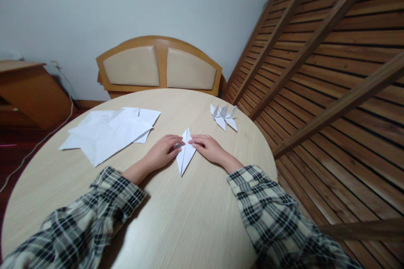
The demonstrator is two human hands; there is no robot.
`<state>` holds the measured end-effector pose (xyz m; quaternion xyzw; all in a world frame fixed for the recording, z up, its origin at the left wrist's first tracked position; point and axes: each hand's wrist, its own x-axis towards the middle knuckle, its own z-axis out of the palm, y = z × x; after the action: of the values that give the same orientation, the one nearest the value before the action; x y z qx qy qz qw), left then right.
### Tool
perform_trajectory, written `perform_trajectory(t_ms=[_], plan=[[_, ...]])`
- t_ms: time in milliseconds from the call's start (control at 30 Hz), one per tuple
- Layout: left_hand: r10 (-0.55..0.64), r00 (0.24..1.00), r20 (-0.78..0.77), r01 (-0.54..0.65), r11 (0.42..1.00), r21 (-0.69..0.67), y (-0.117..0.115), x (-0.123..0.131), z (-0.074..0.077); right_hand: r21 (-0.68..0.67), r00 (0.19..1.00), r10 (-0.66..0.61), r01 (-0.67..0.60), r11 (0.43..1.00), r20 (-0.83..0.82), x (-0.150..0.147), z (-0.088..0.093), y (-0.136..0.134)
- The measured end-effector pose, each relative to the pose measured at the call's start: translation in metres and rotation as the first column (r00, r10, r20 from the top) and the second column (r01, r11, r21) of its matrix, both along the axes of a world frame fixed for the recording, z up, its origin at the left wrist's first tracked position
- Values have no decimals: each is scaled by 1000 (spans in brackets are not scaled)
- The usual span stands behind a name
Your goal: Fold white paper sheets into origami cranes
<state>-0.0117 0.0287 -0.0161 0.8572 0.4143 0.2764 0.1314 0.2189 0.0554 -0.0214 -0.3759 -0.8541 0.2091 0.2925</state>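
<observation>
A white sheet of paper folded into a narrow diamond (187, 160) lies on the round table in front of me, one point toward me and a centre crease running along it. My left hand (164, 150) grips its left edge, fingertips on top and thumb close beneath them. On the opposite edge, my right hand (211, 148) pinches the paper between bent fingers and thumb. The fingers cover part of the diamond's middle. Folded paper cranes (223, 115) stand close together at the right rear of the table.
Creased white paper sheets (110, 130) lie overlapping on the left of the pale round table (176, 227). Behind it is a padded wooden headboard (160, 65). A slatted wooden panel (331, 75) leans along the right side. A wooden desk (31, 92) and a cable (47, 136) are at left.
</observation>
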Motion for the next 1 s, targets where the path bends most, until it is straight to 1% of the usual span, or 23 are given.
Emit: perform_trajectory(t_ms=[133,233,367,633,733,833,1000], plan=[[-6,1000,6,6,1000,4,0,0,1,-1,1000,-3,3,1000,-22,1,-4,4],[-34,999,24,33,999,28,0,-1,0,-9,1000,10,-10,1000,-26,2,-6,5],[-78,997,-17,79,996,45,0,-2,0,-7,1000,10,-10,1000,-20,3,-6,5],[-66,998,-19,66,998,4,-8,2,11,13,1000,1,0,1000,-10,4,-4,5],[-76,996,-51,76,997,-1,-9,2,13,26,1000,-2,2,1000,9,5,-3,6],[-85,993,-76,86,996,4,-8,1,11,52,999,-25,23,998,31,6,-2,6],[-85,995,-62,86,996,15,-5,-2,6,77,996,-62,57,995,61,6,2,5]])
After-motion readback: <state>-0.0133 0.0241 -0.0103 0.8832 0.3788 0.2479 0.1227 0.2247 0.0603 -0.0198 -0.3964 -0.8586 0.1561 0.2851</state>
